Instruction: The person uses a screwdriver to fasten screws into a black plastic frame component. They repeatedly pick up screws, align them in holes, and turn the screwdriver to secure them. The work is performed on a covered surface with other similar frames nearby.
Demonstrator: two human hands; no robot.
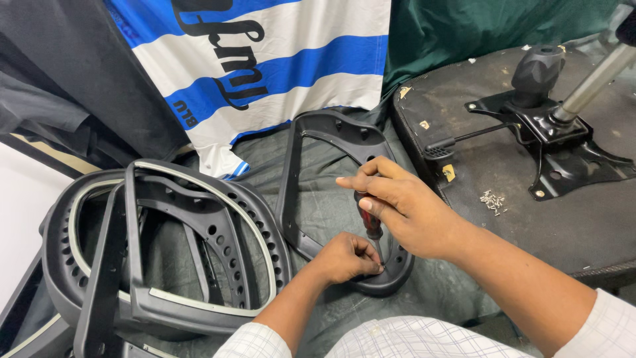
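My right hand [404,209] grips a screwdriver [370,222] with a dark red and black handle, held upright, tip down on the near end of a black plastic chair armrest frame [311,132]. My left hand [344,258] pinches its fingers at the screwdriver tip, on the frame's rounded lower end [387,282]. Whatever small piece the fingers pinch is hidden. The frame lies on a dark green cloth [331,199].
A stack of black perforated chair-back frames [165,245] lies at the left. An upturned chair seat [517,146] with a black metal mechanism [550,132], a gas cylinder [593,83] and a small pile of screws [492,201] sits at the right. A blue-and-white cloth [278,59] hangs behind.
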